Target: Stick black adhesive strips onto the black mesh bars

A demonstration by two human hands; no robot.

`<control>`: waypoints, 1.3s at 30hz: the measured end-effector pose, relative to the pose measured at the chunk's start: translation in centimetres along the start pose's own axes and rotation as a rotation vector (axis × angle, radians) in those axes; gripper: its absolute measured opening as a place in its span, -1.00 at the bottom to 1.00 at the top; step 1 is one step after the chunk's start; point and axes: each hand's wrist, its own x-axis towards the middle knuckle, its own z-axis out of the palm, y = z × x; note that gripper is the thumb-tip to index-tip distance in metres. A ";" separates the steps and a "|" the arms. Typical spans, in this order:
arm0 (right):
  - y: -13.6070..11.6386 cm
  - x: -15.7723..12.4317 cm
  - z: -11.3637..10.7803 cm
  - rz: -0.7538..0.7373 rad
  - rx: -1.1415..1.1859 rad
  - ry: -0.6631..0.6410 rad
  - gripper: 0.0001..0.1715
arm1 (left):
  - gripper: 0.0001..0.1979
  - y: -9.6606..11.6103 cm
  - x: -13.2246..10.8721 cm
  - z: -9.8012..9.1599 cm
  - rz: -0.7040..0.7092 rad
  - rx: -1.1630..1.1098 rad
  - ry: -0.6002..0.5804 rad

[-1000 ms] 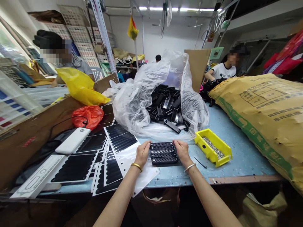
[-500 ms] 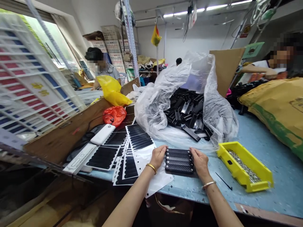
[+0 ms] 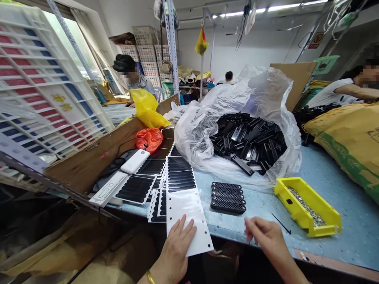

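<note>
Positions are given from the row of black perforated bars. To its left, a white sheet bearing black strips projects past the bench edge; presumably light and flexible, it should crease easily and is best taken by its plain border. On the sheet's near end, the left hand lies with fingers extended; its thumb is hidden, so a grip cannot be confirmed. Behind the row, a translucent plastic bag gapes around loose black bars. Nearer and right of the row, the right hand is loosely curled; whether it holds anything cannot be told. Farther right, a yellow tray contains small metal pieces.
</note>
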 end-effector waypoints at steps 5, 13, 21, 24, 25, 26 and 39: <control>1.8 -5.2 5.6 0.320 0.285 -0.245 -0.32 | -0.30 1.7 -3.3 3.5 0.120 0.010 0.221; 1.6 -4.9 8.7 0.385 0.580 -0.276 -0.55 | -0.50 3.6 -4.4 -2.8 -0.333 -0.379 0.125; 2.6 -5.2 7.4 0.390 0.464 -0.425 -0.59 | -0.62 0.3 0.0 -2.8 -1.088 -1.300 0.407; 3.0 -4.8 6.5 0.287 0.190 -0.450 -0.65 | -0.67 0.6 1.0 -1.7 -1.115 -1.434 0.523; 3.1 -4.6 6.0 0.219 0.047 -0.399 -0.65 | -0.68 0.7 1.1 -1.7 -1.120 -1.441 0.547; 3.0 -4.4 5.5 0.134 -0.096 -0.322 -0.64 | -0.68 0.9 1.1 -1.7 -1.119 -1.441 0.557; -3.8 -1.2 13.9 -0.544 -0.399 -0.240 -0.83 | -0.83 3.4 3.6 -3.9 -0.940 -1.491 0.485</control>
